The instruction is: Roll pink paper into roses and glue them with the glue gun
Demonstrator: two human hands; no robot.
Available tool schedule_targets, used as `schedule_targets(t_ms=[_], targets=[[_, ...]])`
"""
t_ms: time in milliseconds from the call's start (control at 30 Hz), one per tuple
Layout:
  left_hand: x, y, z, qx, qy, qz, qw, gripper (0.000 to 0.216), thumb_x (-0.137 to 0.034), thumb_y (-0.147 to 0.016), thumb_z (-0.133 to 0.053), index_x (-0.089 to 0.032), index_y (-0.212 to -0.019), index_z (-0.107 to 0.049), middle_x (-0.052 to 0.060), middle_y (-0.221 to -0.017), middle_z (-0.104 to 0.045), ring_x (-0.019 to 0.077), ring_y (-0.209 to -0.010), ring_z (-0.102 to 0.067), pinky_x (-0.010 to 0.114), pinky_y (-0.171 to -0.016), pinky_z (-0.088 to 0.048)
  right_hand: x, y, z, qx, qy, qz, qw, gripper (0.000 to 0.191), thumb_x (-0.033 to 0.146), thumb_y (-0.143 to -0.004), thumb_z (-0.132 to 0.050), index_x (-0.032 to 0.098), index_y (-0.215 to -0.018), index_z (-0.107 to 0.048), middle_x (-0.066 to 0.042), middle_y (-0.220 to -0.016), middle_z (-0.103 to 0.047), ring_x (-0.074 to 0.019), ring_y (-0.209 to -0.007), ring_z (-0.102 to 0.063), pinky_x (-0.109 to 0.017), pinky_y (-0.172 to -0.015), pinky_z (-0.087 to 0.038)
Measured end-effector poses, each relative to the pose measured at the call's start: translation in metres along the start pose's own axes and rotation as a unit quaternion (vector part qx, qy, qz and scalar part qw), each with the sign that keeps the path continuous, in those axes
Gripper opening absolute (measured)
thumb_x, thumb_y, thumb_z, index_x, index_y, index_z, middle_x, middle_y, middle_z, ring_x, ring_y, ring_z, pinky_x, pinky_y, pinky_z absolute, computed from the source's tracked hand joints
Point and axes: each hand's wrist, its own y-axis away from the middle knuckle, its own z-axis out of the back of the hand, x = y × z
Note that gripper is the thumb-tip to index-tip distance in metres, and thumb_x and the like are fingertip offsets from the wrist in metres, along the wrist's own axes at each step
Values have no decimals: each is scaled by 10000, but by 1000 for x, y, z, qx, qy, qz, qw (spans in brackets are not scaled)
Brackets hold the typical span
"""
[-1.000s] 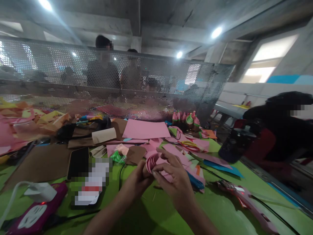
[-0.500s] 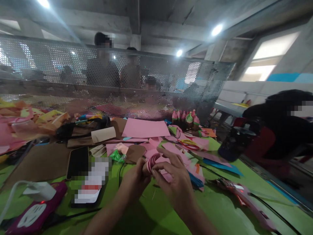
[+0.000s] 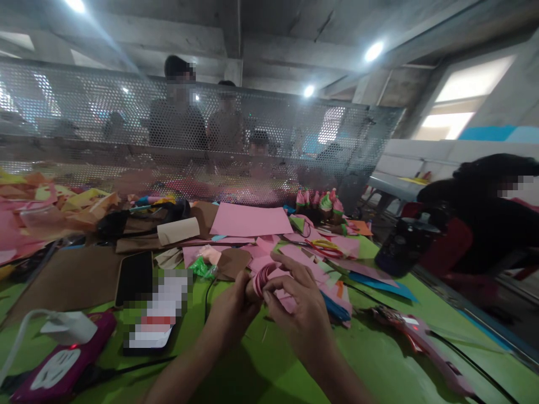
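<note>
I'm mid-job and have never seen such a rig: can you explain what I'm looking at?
There is no machine here, only a person working bare-handed; the camera, worn on that person's head, looks forward and down. The left hand holds a coil of pink paper, and the right hand pinches its edge. On the green table, further away, lie a pink sheet and scissors. To the left are a dark-screened phone and a magenta power strip; to the right, what looks like a pink glue gun. A perforated metal screen stands behind.
</note>
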Motion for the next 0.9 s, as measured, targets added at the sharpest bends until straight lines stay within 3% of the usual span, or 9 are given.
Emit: schedule_targets(t_ms=[667,900], targets=[[2,-1,-2,-11,-31,-5,999,163,-204,-802,-496,-262,-876,-363,-69,-612,-460,152,-511,-464,226,-525,-226,-1,-1,-3,-22,18,5,1000,134,119,-829,-595,218,-763,-656,-129,-1290,-611,-308,-1195,-531,-474,-937,-420],[-1,1,-1,15,-11,13,1000,164,-248,-807,-495,-266,-864,-342,-67,-623,-445,157,-541,-483,224,-532,-251,0,1,-5,-37,14,-3,999,134,98,-785,-599,216,-741,-643,-136,-1261,-632,-319,-1203,-539,-473,-920,-429]])
